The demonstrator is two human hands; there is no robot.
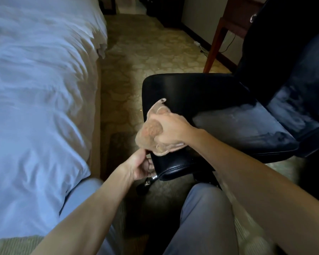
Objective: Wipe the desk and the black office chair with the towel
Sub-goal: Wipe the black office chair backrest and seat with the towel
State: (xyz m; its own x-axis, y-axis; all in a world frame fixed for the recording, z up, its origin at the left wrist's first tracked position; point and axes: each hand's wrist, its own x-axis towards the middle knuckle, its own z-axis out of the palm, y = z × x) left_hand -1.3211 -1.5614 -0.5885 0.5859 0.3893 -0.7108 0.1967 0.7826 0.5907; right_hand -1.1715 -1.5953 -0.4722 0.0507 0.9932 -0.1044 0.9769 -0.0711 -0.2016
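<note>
Head view: the right hand (pixel 167 128) has its grip clamped on the bunched tan towel (pixel 150 130). The towel bulges out left of the knuckles, pressed on the black office chair (pixel 191 89) seat's near-left edge. The left hand (pixel 139 167) grip curls round the seat corner just below.

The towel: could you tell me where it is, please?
Head view, centre: the right hand grips the towel on the chair's left seat edge, above the left hand.

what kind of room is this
Probably a hotel bedroom: a bed with white bedding beside patterned beige carpet, plus a black leather office chair by a dark wooden desk.
</note>
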